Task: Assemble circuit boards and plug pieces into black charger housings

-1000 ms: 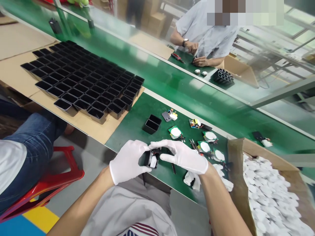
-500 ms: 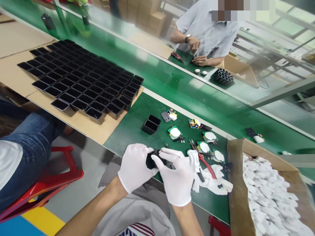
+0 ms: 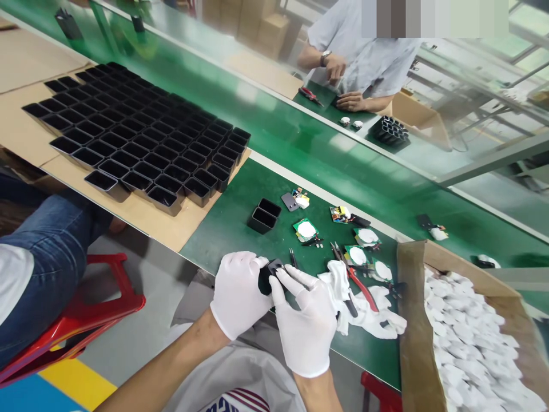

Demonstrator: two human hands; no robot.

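My left hand (image 3: 241, 292), in a white glove, is closed around a small black plastic case (image 3: 273, 268) near the table's front edge. From the other side, my gloved right hand (image 3: 305, 315) grips the same case, its thumb and fingertips on the top end. Most of the case is hidden by the gloves. Just beyond lie black-handled tweezers (image 3: 293, 258). To the right are red-handled pliers (image 3: 362, 289) and crumpled white gloves (image 3: 377, 315). Several circuit boards with round white pads (image 3: 306, 230) lie behind my right hand.
Two black cases (image 3: 263, 217) stand together on the green mat. Many more cases (image 3: 141, 137) fill the cardboard at left. A carton of white pieces (image 3: 472, 343) stands at right. Beyond runs a green conveyor (image 3: 300, 137); a co-worker's hands (image 3: 343, 86) work across it.
More of the black case's top now shows between my hands, and my right fingers have shifted on it. On the conveyor, a board with a black cover has moved left.
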